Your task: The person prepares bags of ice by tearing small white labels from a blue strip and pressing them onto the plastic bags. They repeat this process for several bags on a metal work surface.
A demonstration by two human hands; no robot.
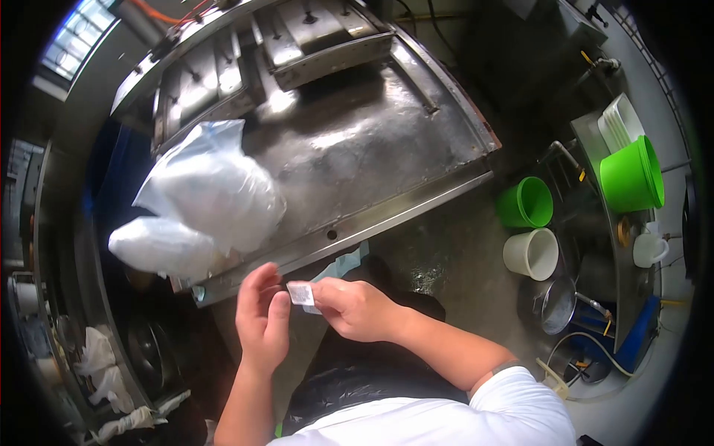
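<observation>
Between finger and thumb, my right hand (pixel 358 309) pinches a small white label (pixel 300 294) with dark print on its face. My left hand (pixel 262 320) is just to the left of the label. Its fingers are loosely curved and apart from the thumb, with nothing visible in them. Beyond my hands, a large clear plastic bag (pixel 216 189) rests on the steel worktop (pixel 349 149). A smaller plastic bag (pixel 160 245) lies beside it at the worktop's left corner. What the bags contain cannot be made out.
Metal trays (pixel 327 56) stand at the back of the worktop. To the right are a green bucket (pixel 526 202), a white bucket (pixel 531 253) and a metal pot (pixel 556 306). Another green bucket (pixel 632 177) sits on a shelf. Pale bluish film (pixel 343 264) shows below the worktop's front edge.
</observation>
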